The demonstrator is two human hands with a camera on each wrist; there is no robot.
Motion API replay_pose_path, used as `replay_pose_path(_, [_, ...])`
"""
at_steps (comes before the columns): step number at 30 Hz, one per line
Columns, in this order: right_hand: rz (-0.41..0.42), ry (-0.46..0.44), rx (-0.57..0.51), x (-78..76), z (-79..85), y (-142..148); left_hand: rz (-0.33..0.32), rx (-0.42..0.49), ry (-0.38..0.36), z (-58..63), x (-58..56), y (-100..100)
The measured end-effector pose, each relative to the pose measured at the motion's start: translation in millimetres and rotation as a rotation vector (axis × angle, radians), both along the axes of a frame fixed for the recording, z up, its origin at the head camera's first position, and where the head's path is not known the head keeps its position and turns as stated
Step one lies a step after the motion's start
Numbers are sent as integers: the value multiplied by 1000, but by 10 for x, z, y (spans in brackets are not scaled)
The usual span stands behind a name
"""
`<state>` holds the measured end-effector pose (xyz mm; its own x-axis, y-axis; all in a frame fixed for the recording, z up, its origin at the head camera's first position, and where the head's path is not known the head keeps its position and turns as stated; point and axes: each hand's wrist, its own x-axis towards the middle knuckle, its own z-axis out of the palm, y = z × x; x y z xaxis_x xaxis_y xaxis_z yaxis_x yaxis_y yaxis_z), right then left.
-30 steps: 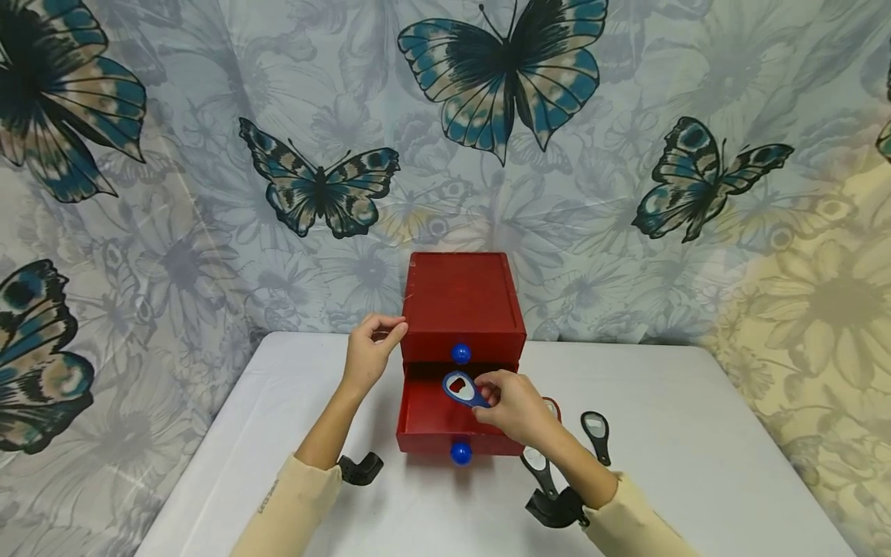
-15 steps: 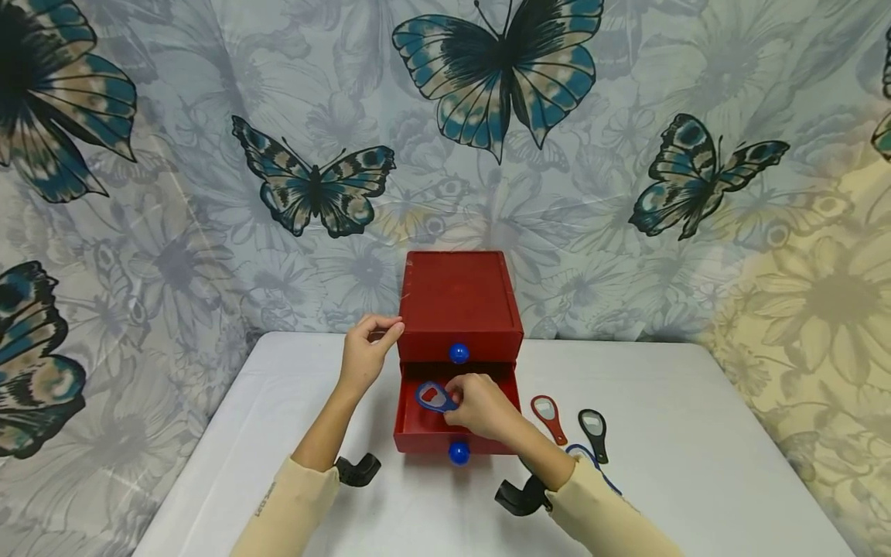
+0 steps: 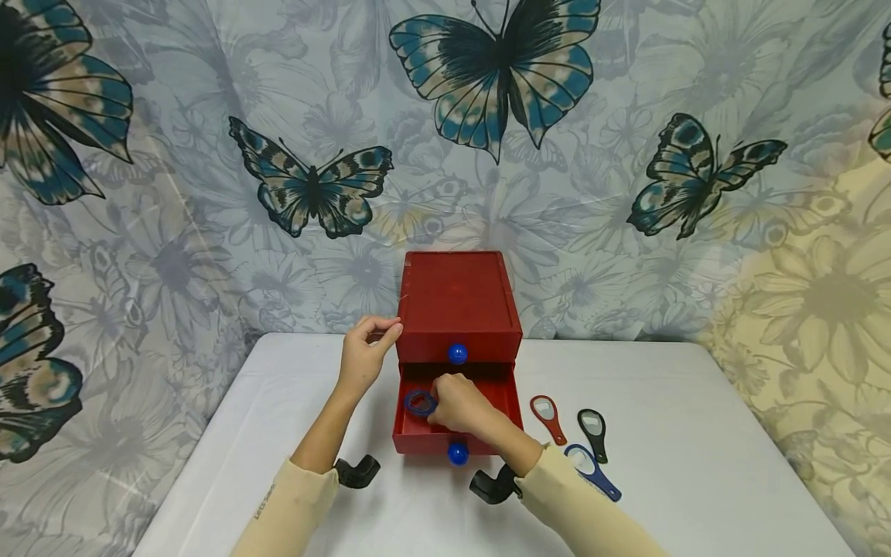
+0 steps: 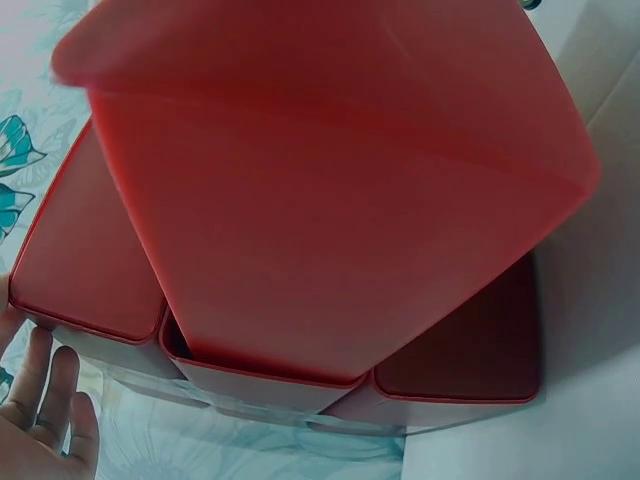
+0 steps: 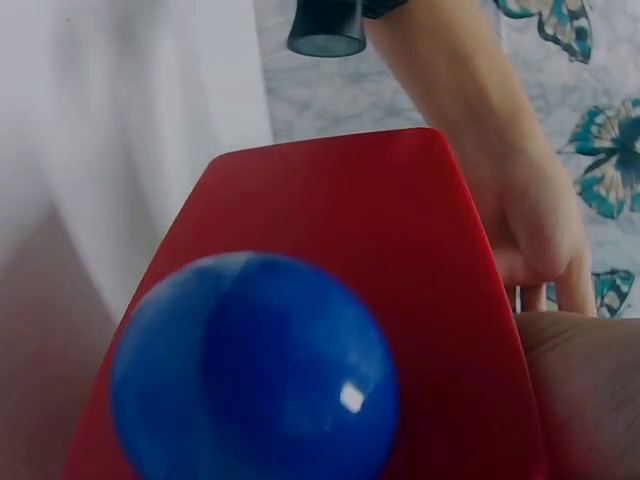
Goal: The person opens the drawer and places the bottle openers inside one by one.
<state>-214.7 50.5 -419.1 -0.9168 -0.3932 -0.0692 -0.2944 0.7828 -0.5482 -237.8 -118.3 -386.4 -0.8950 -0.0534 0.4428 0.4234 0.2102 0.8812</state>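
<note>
In the head view, my right hand (image 3: 459, 406) is inside the pulled-out lower drawer (image 3: 425, 444) of a red cabinet (image 3: 459, 294). It pinches the handle of a blue bottle opener (image 3: 420, 402), whose ring end points left, low in the drawer. Whether the opener touches the drawer floor cannot be seen. My left hand (image 3: 362, 360) touches the cabinet's upper left side with its fingertips; in the left wrist view, its fingers (image 4: 28, 385) are fairly straight and apart. The drawer's blue knob (image 5: 255, 370) fills much of the right wrist view, and the opener is hidden there.
Right of the cabinet, a red bottle opener (image 3: 547, 418), a black one (image 3: 593, 435) and a second blue one (image 3: 593, 472) lie on the white table (image 3: 668, 433). The shut upper drawer has a blue knob (image 3: 457, 353). A butterfly-print cloth (image 3: 557, 255) hangs behind.
My right hand has moved left and lower into the drawer with the blue bottle opener. The openers on the table have come into fuller view. My left hand has stayed at the cabinet's side.
</note>
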Motion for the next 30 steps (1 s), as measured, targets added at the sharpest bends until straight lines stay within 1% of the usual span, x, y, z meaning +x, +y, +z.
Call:
replay_pose_path(4, [-15,-43,66,-12,-32,-67,-5,-4,8,2,5,-5])
replay_pose_path(6, [-24,-50,81,-18,-48,-86,-8,-4,9,4,7,-4])
replay_pose_path(8, [-29,-57,74,-21,-56,-91,-7,0,-1,5,8,-2])
replay_pose_path(12, [-37,-72,19,-6,-49,-51,-2,4,-13,9,8,0])
replay_pose_path(14, [-31,-59,-6,11,-32,-7,-2,4,-17,9,6,2])
replay_pose_path(17, [-4,-28,-52,44,11,83,-7,0,-20,6,1,7])
replay_pose_path(21, [42,-11,-107,78,81,211,-8,-1,-19,2,-3,12])
replay_pose_path(30, [68,12,-182,125,201,478,-9,-2,-8,4,6,5])
